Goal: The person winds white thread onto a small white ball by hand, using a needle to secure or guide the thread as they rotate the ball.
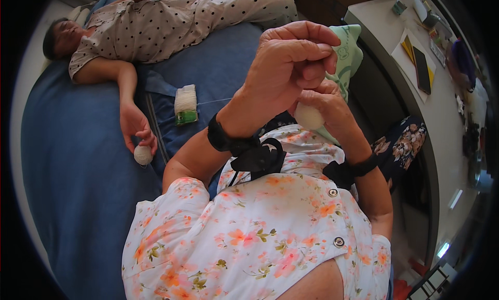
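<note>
My left hand (296, 55) is raised in front of me, its fingers curled and the thumb and forefinger closed together; whatever they may pinch is too fine to see. Just below and behind it, my right hand (335, 105) grips a small off-white ball of thread (309, 117). Left of my wrist, on the blue bed cover, lies a skein of cream thread (185, 98) with a green label band. One thin strand stretches from it toward my hands and passes out of sight behind my left wrist.
Another person (171, 29) in dotted clothes lies across the blue bed (78, 144); that person's hand rests on a second thread ball (143, 155). A green printed pillow (349, 53) sits beyond my hands. At right, a pale table (384, 19) carries a phone (422, 71) and small items.
</note>
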The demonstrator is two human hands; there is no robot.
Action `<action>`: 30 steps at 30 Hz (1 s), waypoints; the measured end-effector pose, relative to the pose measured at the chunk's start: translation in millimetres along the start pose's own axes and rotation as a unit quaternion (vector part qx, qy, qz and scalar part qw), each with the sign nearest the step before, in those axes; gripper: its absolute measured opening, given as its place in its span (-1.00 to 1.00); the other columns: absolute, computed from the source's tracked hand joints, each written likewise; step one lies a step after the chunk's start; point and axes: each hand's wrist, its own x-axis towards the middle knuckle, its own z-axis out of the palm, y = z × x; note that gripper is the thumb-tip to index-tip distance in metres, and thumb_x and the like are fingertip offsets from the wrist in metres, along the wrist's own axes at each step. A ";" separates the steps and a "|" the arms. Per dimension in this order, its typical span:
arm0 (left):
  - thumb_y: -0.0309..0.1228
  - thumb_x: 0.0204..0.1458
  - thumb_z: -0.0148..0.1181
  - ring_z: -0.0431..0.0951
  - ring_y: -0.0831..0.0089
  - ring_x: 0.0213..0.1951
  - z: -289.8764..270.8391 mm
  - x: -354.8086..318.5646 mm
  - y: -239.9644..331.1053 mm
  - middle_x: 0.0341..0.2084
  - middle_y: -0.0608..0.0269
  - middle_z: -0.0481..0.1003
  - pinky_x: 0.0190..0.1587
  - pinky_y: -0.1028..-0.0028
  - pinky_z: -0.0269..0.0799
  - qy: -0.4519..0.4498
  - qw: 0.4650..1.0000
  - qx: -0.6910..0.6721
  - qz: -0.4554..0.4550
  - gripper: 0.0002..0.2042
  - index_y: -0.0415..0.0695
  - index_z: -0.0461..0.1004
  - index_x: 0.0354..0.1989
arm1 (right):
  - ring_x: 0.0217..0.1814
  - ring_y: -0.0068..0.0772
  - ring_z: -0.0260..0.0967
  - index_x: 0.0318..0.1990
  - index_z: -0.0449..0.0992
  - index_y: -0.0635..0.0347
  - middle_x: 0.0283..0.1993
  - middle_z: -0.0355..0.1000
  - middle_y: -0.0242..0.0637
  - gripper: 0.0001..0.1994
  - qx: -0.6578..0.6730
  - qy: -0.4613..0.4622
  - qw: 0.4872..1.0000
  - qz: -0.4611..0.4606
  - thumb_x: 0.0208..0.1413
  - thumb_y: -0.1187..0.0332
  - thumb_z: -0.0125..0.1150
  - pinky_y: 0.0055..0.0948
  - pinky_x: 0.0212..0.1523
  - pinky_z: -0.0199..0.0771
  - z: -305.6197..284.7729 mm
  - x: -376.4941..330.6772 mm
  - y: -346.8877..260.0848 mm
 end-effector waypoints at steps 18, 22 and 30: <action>-0.59 0.04 -0.05 0.15 0.64 -0.67 -7.4 7.2 -5.0 -0.50 0.08 0.44 -0.64 0.63 0.10 0.040 0.999 0.031 0.005 -0.80 -0.35 0.41 -0.18 | -0.39 -0.57 0.41 -0.27 0.49 0.30 -0.42 0.47 -0.32 -0.83 0.085 -0.106 0.991 0.007 0.01 0.39 0.23 -0.63 -0.34 0.40 8.8 6.1 7.0; -0.61 0.03 -0.04 0.16 0.63 -0.68 -2.5 9.8 -14.8 -0.51 0.08 0.43 -0.65 0.63 0.11 0.056 0.997 0.039 -0.023 -0.81 -0.37 0.41 -0.19 | -0.39 -0.56 0.42 -0.30 0.50 0.30 -0.41 0.48 -0.30 -0.84 0.086 -0.139 0.985 0.047 0.01 0.40 0.23 -0.61 -0.34 0.40 5.2 6.3 13.4; -0.58 0.05 0.01 0.36 0.60 -0.61 -13.5 3.1 -0.8 -0.49 0.07 0.50 -0.60 0.63 0.19 0.069 0.984 0.155 0.054 -0.84 -0.32 0.47 -0.22 | -0.41 -0.62 0.41 -0.36 0.50 0.27 -0.45 0.45 -0.36 -0.86 0.088 -0.075 0.992 0.041 0.07 0.36 0.18 -0.65 -0.36 0.41 -12.6 -3.2 15.4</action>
